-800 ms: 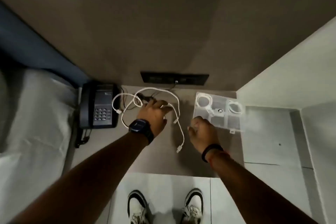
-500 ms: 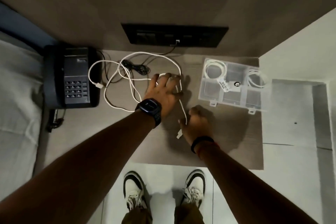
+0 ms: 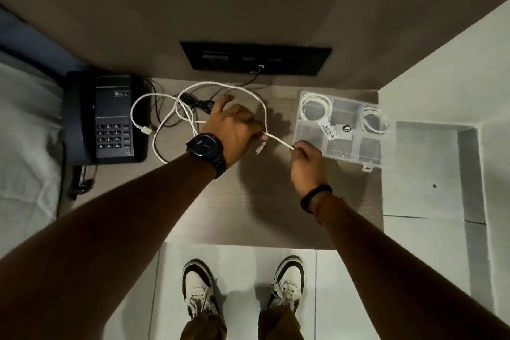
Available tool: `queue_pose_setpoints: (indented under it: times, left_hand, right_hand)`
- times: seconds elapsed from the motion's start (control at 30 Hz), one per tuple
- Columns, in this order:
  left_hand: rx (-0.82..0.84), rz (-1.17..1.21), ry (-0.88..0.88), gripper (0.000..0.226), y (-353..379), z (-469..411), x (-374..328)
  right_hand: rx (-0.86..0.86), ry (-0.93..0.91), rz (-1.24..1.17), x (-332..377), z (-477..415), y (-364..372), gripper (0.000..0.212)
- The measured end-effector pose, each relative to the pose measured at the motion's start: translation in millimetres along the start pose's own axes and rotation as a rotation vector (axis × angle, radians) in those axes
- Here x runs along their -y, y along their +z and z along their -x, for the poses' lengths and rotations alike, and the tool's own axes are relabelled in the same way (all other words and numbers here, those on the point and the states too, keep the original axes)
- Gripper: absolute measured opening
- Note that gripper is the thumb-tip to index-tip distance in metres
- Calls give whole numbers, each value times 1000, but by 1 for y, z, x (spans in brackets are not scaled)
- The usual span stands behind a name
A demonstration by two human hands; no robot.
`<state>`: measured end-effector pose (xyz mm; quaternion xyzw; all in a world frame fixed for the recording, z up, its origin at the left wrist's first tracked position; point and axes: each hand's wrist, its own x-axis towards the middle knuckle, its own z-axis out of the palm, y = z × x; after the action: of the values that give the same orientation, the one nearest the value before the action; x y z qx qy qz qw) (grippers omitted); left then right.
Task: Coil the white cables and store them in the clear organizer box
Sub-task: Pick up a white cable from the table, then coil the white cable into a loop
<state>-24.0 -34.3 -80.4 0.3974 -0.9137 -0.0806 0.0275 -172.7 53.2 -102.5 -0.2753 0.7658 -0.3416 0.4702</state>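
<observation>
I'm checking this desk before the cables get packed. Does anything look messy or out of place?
Yes: the loose white cable sprawls in tangled loops across the table, crossing a black cord beside the phone. The left hand and right hand pinch one stretch. The organizer box looks tidy.

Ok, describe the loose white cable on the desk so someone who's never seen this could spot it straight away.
Start at the black telephone on the desk's left; the clear organizer box sits on the right. Between them sprawls the loose white cable, one stretch pulled taut between the left hand and the right hand. Unlike the two coiled cables in the box, it lies in wide, untidy loops.
</observation>
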Motion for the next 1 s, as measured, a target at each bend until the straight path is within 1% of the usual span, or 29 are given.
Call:
queue_pose_setpoints:
  times: [0.07,0.1,0.13,0.2,0.23,0.3,0.37,0.47,0.53,0.6,0.67,0.77,0.83,0.87,0.9,0.93,0.97,1.0]
  left_hand:
    - [-43,97,-15,20,-32,-7,2]
    - [-79,156,-25,20,-50,-10,2]
    - [-110,209,-43,20,-71,-13,2]
    - [-168,280,-67,18,-113,-16,1]
    - [-199,298,-49,17,-136,-16,1]
    - [-223,295,2,18,-189,-18,1]
    - [-245,307,-1,18,-244,-20,-1]
    - [-372,394,8,18,-330,-20,-14]
    - [-484,520,-23,19,-382,-20,-32]
    - [-539,692,-101,19,-433,-18,-52]
    - [-506,778,-138,16,-474,-16,-67]
    - [-464,776,-117,37,-532,-1,-79]
    - [-497,803,-112,44,-568,10,-80]
    - [-529,814,-121,46,-586,15,-79]
    - [-559,800,-137,50,-604,20,-77]
    - [-590,760,-151,54,-620,25,-75]
    - [-621,712,-164,59,-635,29,-74]
    - [-651,671,-175,64,-648,33,-73]
  right_hand:
    - [116,163,-226,36,9,-11,27]
    - [194,190,-284,55,15,-19,25]
    - [266,184,-332,77,21,-26,28]
    - [369,136,-415,120,36,-41,45]
    - [408,111,-462,142,44,-48,48]
    - [506,70,-547,195,65,-67,41]
    - [625,73,-599,245,91,-86,36]
    - [840,41,-695,332,147,-112,39]
    - [955,-63,-796,390,191,-121,39]
    - [959,-221,-961,445,237,-130,34]
    - [893,-407,-1108,495,277,-140,29]
    - [806,-673,-1278,565,330,-169,33]
    - [687,-841,-1300,602,355,-188,18]
    - [576,-912,-1246,618,365,-193,16]
    - [396,-970,-1129,630,373,-196,23]
    - [169,-1018,-936,639,377,-197,39]
    - [-69,-1065,-676,644,379,-196,60]
    - [-278,-1111,-367,644,377,-193,77]
